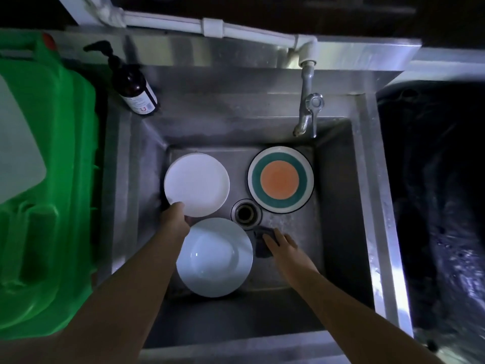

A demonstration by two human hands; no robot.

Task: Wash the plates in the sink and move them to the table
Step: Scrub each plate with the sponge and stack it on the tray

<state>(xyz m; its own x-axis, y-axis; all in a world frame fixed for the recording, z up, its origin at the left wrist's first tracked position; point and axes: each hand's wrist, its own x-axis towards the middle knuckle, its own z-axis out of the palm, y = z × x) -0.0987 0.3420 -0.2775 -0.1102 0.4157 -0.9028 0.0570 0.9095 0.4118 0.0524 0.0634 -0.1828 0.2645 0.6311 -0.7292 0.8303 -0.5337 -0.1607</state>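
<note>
Down in the steel sink (pixel 338 185), three plates lie around the drain (pixel 246 214). The plain white plate (pixel 196 183) sits at about ten o'clock from the drain, the pale bluish plate (pixel 214 257) at about seven o'clock, and the striped plate (pixel 280 179), with its orange centre and green ring, at about two o'clock. The white plate's near rim overlaps the far rim of the bluish one.

The left hand (pixel 175 219) reaches in from six o'clock and meets the white plate at that plate's seven o'clock edge. The thumb lies on top of the rim and the fingers go underneath, so the hand pinches the plate; the fingers themselves are mostly hidden. The bluish plate lies just beside this hand, touching the wrist on its right side.

The right hand (pixel 282 245) lies at about five o'clock from the drain, fingers fairly straight and spread, pressing flat on a dark sponge (pixel 263 243) that rests on the sink floor between the bluish plate and the hand. The striped plate is well apart from it, at twelve o'clock.

The tap (pixel 307 114) hangs over the basin's far right side, above the striped plate. A dark pump bottle (pixel 136 88) stands on the sink's rim at eleven o'clock, and a green plastic tub (pixel 52 206) fills the left side at nine o'clock.
</note>
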